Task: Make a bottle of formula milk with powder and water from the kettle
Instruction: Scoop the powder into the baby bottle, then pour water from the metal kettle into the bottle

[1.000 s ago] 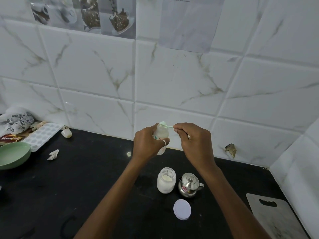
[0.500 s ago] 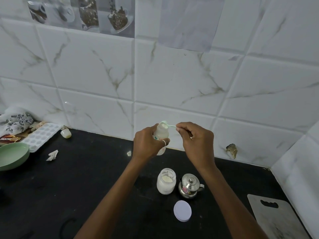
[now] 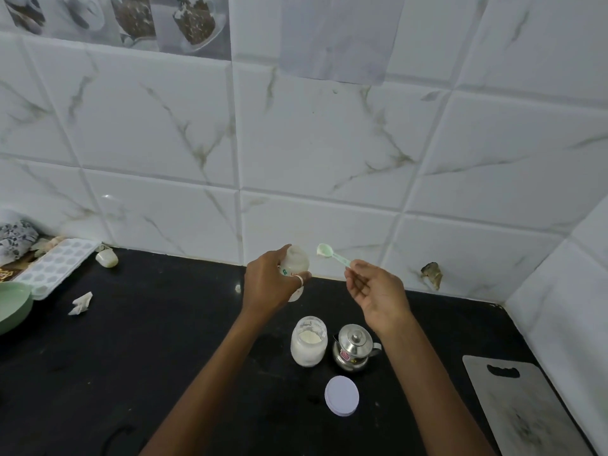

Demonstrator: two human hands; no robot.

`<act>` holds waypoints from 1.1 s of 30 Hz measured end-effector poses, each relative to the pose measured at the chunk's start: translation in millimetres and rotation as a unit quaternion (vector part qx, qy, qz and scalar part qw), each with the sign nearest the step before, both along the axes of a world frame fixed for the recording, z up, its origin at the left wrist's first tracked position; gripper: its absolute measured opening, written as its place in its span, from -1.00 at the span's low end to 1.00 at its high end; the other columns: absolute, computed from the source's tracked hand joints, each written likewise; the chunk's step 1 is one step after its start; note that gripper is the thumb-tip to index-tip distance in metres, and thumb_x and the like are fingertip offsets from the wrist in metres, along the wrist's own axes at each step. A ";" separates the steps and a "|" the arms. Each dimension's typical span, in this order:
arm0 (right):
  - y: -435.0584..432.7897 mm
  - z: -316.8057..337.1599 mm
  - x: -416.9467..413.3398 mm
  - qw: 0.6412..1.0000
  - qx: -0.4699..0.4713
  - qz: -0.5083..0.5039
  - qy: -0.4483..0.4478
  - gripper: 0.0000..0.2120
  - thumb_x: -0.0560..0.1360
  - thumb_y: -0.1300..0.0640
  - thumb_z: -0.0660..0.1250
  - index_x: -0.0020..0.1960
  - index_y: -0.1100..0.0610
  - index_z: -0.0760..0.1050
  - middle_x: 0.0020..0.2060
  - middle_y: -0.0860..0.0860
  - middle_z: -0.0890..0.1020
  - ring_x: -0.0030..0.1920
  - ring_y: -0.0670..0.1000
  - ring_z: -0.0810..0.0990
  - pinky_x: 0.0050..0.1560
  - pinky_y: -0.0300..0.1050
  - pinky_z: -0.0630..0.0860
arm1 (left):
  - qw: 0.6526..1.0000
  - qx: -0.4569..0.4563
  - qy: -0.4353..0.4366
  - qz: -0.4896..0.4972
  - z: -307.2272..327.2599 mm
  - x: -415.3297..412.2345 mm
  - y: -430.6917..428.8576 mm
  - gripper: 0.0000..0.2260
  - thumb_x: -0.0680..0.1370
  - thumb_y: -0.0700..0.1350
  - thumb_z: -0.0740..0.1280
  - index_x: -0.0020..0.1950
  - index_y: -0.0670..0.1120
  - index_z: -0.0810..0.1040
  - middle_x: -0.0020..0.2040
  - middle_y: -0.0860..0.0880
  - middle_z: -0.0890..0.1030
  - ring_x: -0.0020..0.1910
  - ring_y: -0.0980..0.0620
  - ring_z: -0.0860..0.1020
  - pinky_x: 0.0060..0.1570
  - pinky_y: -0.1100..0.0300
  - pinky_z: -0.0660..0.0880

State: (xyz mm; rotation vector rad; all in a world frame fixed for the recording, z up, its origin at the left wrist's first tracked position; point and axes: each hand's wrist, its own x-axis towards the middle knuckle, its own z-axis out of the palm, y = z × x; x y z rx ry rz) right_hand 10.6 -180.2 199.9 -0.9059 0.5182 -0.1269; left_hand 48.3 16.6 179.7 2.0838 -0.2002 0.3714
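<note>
The left hand (image 3: 268, 284), just left of the frame's centre, is wrapped around a small translucent plastic feeding bottle (image 3: 296, 263), gripping its body and holding it raised above the black desk (image 3: 148, 340) with its open mouth upward; the right hand (image 3: 375, 291), a little to the right of it, pinches the thin handle of a pale green plastic measuring scoop (image 3: 330, 253) between thumb and fingertips, the bowl of the scoop pointing up and left, near the bottle's mouth but apart from it. The scoop looks empty or nearly so, though that is hard to tell. Below the hands, in the lower centre, stand an open glass jar of white powder (image 3: 308, 342) and, just beside it on the right, a small lidded stainless-steel kettle (image 3: 353, 347); the jar's round white lid (image 3: 341, 395) lies flat on the desk in front of them. The bottle is likely very light and rather smooth, so a grip around the middle suits it and keeps the mouth clear. The scoop is stiff and featherlight, best held at the handle's end and kept level when loaded. The kettle should be heavier if filled, possibly hot, and is best taken by its side handle.
</note>
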 end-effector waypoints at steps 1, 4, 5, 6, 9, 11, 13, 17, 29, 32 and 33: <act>-4.2 -7.6 -1.2 1.000 0.000 -0.004 0.009 -0.92 0.52 0.39 0.41 0.01 0.34 0.64 -0.24 0.16 0.74 -0.24 0.02 0.75 -0.25 -0.18 0.66 | 1.000 -0.002 0.003 -0.001 -3.5 -0.4 0.1 -0.51 0.32 0.05 0.58 0.22 0.01 0.62 -0.10 0.14 0.61 -0.10 0.07 0.61 -0.05 0.11 0.60; -13.8 -30.8 -4.6 0.998 -0.043 -0.013 0.041 -0.93 0.52 0.40 0.41 -0.02 0.33 0.65 -0.26 0.15 0.74 -0.26 0.01 0.74 -0.26 -0.20 0.66 | 1.000 -0.004 0.010 0.000 -14.4 -1.1 1.7 -0.59 0.33 0.04 0.58 0.15 0.04 0.63 -0.16 0.18 0.60 -0.14 0.15 0.60 -0.10 0.18 0.59; -15.9 -39.6 -5.8 0.996 -0.069 -0.015 0.055 -0.93 0.52 0.40 0.41 -0.03 0.32 0.65 -0.26 0.15 0.74 -0.27 0.01 0.74 -0.26 -0.20 0.66 | 1.000 -0.007 0.011 0.000 -18.2 -1.4 2.1 -0.60 0.33 0.04 0.58 0.13 0.04 0.63 -0.17 0.19 0.60 -0.15 0.17 0.60 -0.12 0.20 0.58; -17.5 -49.2 -7.5 0.992 -0.102 -0.017 0.074 -0.93 0.52 0.39 0.41 -0.05 0.30 0.66 -0.26 0.15 0.74 -0.27 0.01 0.73 -0.24 -0.20 0.66 | 1.000 -0.010 0.014 0.001 -22.3 -2.1 2.4 -0.59 0.33 0.04 0.58 0.14 0.04 0.63 -0.16 0.20 0.60 -0.14 0.18 0.60 -0.12 0.23 0.57; -19.0 -80.4 -11.6 0.962 -0.233 -0.023 0.138 -0.89 0.50 0.36 0.41 -0.10 0.23 0.69 -0.24 0.17 0.75 -0.26 0.02 0.74 -0.14 -0.12 0.68 | 0.999 -0.019 0.030 0.002 -34.4 -3.2 3.1 -0.56 0.32 0.05 0.59 0.17 0.07 0.63 -0.10 0.21 0.60 -0.10 0.20 0.60 -0.12 0.37 0.48; -15.5 -98.7 -11.9 0.936 -0.315 -0.009 0.160 -0.87 0.48 0.34 0.41 -0.13 0.17 0.69 -0.26 0.12 0.75 -0.24 0.02 0.74 -0.11 -0.08 0.70 | 0.999 -0.022 0.049 0.007 -42.9 -4.4 4.0 -0.58 0.32 0.06 0.59 0.15 0.09 0.64 -0.10 0.20 0.61 -0.09 0.20 0.60 -0.09 0.35 0.49; -8.0 -111.2 -8.4 0.906 -0.389 0.022 0.167 -0.86 0.47 0.31 0.40 -0.14 0.12 0.70 -0.32 0.03 0.74 -0.23 0.01 0.74 -0.10 -0.06 0.70 | 0.998 -0.017 0.058 0.010 -49.2 -6.1 5.9 -0.56 0.32 0.05 0.59 0.17 0.08 0.64 -0.07 0.19 0.61 -0.08 0.19 0.60 -0.05 0.29 0.52; 13.7 -126.7 7.4 0.811 -0.557 0.109 0.140 -0.86 0.50 0.26 0.39 -0.11 0.10 0.71 -0.18 -0.02 0.74 -0.10 -0.01 0.71 -0.03 -0.13 0.59 | 0.997 -0.010 0.072 0.017 -59.6 -8.1 13.5 -0.59 0.33 0.03 0.60 0.15 0.08 0.64 -0.13 0.20 0.59 -0.11 0.20 0.59 -0.08 0.35 0.49; 43.0 -148.6 35.9 0.558 -0.759 0.308 0.133 -0.76 0.58 0.15 0.27 0.15 0.11 0.66 0.06 0.12 0.72 0.08 0.17 0.69 0.05 0.05 0.63 | 0.995 -0.019 0.092 0.027 -79.3 -11.4 26.6 -0.51 0.32 0.00 0.62 0.21 0.01 0.64 -0.11 0.25 0.56 -0.15 0.36 0.55 -0.19 0.60 0.39; 42.8 -151.2 36.4 0.550 -0.763 0.311 0.136 -0.75 0.58 0.14 0.29 0.19 0.13 0.64 0.08 0.13 0.71 0.10 0.17 0.68 0.08 0.06 0.63 | 0.995 -0.019 0.091 0.023 -79.3 -11.4 26.4 -0.50 0.32 0.00 0.62 0.23 0.01 0.63 -0.06 0.21 0.58 -0.13 0.37 0.54 -0.18 0.61 0.38; 42.1 -151.6 36.4 0.550 -0.763 0.312 0.135 -0.74 0.58 0.14 0.30 0.22 0.13 0.64 0.09 0.13 0.71 0.11 0.17 0.68 0.09 0.06 0.63 | 0.996 -0.018 0.090 0.021 -78.6 -11.3 26.5 -0.50 0.32 0.00 0.62 0.23 0.01 0.63 -0.05 0.20 0.58 -0.13 0.37 0.54 -0.18 0.62 0.38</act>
